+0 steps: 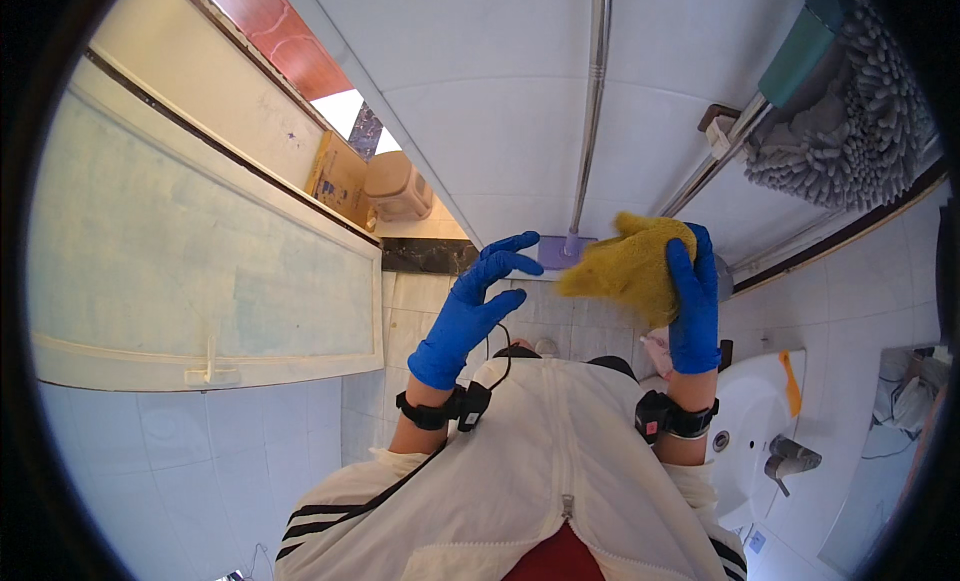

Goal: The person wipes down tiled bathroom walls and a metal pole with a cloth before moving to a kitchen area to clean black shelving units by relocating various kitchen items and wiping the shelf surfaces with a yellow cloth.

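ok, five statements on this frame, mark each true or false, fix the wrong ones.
1. The right hand holds a yellow cloth. True.
2. The left hand shares the grip on the cloth. False: it is open and apart from the cloth.
3. Both hands wear blue gloves. True.
4. The white basin is on the person's left. False: it is on their right.
5. A grey shaggy mop head shows at the picture's upper right. True.
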`<state>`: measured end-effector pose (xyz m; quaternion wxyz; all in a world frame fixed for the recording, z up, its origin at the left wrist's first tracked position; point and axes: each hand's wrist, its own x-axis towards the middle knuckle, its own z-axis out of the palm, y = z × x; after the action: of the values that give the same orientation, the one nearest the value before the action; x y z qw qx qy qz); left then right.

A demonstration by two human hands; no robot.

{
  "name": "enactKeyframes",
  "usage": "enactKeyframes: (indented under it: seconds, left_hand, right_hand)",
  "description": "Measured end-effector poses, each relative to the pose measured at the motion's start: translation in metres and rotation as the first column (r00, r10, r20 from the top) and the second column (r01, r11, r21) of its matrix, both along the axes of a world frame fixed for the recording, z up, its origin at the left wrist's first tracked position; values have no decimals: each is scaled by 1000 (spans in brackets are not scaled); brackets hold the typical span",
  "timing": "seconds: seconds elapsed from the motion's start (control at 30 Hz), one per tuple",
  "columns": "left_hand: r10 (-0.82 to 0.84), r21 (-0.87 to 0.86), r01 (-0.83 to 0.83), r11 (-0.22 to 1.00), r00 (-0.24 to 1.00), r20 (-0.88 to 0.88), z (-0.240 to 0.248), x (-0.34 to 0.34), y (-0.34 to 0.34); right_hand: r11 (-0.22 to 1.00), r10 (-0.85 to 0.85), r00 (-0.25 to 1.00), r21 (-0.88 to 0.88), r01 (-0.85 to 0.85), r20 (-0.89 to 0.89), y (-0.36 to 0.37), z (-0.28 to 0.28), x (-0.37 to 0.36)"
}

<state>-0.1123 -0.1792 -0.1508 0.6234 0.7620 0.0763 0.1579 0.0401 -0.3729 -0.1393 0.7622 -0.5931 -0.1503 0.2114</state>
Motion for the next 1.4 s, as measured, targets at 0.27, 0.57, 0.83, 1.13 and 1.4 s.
enactKeyframes:
  seconds: [0.27,0.57,0.83,1.13,1.4]
  left_hand:
    - [-185,-385,102,917,965,-185,-5,-2,-21]
    - [-220,-723,98,684,972,-76,-39,3,-11]
    - [-180,-848,-74,524,964,-196,-20,-10,-3]
    - [-265,-500,-29,866,820,-506,29,11,9]
    - [-315,-895,-35,445,929,-193,14,19,14]
  right_hand:
    - [885,457,883,42,-463,111,15,18,-26]
    - [817,565,825,140,-560,-1,2,6,-21]
    - [902,433,889,70,-427,-149,0,-1,2]
    - [871,476,876,177,-458,-73,1,-15,39]
    - [472,867,218,879,-68,-448,24,-100,-13]
